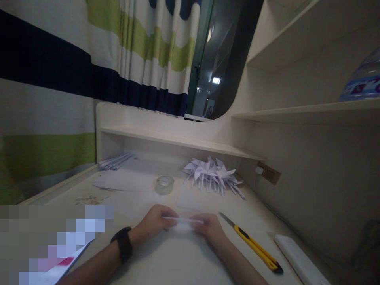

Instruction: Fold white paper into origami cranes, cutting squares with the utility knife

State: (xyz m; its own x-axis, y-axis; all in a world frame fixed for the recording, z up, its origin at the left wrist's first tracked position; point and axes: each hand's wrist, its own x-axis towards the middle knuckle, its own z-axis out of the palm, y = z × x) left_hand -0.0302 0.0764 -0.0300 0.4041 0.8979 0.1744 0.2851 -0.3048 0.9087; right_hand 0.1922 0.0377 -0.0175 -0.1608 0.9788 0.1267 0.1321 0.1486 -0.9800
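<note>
Between my two hands a thin white paper strip (184, 220), folded or rolled narrow, is held level just above the desk. My left hand (157, 219), with a black watch on its wrist, pinches the strip's left end. At the other end my right hand (206, 225) grips it between thumb and fingers. Beyond the hands sits a roll of clear tape (164, 185). A pile of white paper pinwheels (210, 174) lies at the back right. To the right of my right hand rests a yellow utility knife (252, 243) with its blade out.
Paper sheets (127, 178) and a stack of folded paper strips (117, 161) lie at the back left, with small scraps (89, 199) nearby. A white oblong object (299, 257) lies at the right. A charger (259, 170) is plugged into the wall socket. A shelf holds a plastic bottle (363, 81).
</note>
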